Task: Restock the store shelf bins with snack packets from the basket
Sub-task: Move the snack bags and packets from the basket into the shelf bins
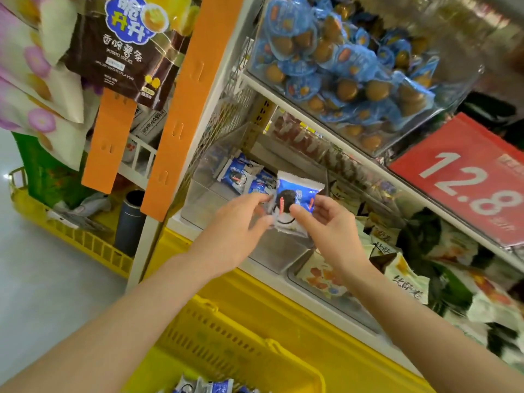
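Observation:
A blue and white snack packet [295, 198] with a dark round cookie picture is held over a clear shelf bin [204, 198]. My right hand [330, 222] pinches its right edge, and my left hand [241, 222] grips its left side with curled fingers. Deeper in the same bin lie a few matching packets [243, 174]. More of them [209, 387] show in the yellow basket [226, 344] at the bottom edge, below my forearms.
The neighbouring bin [320, 275] on the right holds pale packets with orange print. Above, a clear bin of blue-wrapped snacks [346, 72] and a red 12.8 price sign [470, 180]. An orange post [181, 109] and hanging bags [119, 49] stand at left, over another yellow basket [85, 242].

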{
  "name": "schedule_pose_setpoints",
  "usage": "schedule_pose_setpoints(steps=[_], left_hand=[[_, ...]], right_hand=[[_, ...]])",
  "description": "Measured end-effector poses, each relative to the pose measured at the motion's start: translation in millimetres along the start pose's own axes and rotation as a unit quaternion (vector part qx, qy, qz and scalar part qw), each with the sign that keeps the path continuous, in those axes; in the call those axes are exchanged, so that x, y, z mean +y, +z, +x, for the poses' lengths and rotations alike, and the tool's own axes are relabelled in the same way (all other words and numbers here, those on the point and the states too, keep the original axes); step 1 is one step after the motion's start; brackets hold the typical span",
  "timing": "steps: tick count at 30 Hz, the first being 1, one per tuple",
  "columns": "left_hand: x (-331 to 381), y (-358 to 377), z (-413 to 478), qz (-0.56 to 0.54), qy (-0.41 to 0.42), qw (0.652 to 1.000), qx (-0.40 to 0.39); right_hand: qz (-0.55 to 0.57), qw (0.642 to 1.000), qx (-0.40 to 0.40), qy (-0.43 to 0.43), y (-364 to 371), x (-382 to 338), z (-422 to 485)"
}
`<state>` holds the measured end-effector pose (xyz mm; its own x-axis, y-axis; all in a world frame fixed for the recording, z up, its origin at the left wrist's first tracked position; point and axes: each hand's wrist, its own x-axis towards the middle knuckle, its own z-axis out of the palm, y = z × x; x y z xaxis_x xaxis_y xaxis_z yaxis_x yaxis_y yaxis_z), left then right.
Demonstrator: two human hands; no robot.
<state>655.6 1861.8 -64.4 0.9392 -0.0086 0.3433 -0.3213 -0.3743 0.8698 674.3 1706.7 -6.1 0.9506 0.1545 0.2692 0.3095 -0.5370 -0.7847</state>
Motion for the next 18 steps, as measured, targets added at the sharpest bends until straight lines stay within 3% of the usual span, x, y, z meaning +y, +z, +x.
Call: schedule_pose_setpoints(steps=[3, 5, 8, 11, 15, 18], left_hand=[[-20, -14, 18, 0.118, 0.025, 0.992, 0.024], [-37, -19, 25, 0.217, 0.060, 0.974, 0.011], [-57, -21, 31, 0.292, 0.124, 0.948, 0.004], [-69, -28, 35, 0.296, 0.178, 0.938, 0.013], [-79, -37, 39, 0.249, 0.239, 0.938, 0.025], [-83, -37, 41, 0.251, 0.255, 0.933, 0.038]], right_hand=[[-0.160, 0.986, 0.048, -0.012, -9, 11, 39], [-0.261, 0.965, 0.031, -0.007, -9, 21, 66], [-0.433, 0.900, -0.049, 0.002, 0, 39, 104], [-0.558, 0.823, -0.108, 0.022, 15, 59, 133], [-0.588, 0.793, -0.151, 0.047, 31, 82, 154], [-0.564, 0.806, -0.167, 0.064, 33, 96, 166]])
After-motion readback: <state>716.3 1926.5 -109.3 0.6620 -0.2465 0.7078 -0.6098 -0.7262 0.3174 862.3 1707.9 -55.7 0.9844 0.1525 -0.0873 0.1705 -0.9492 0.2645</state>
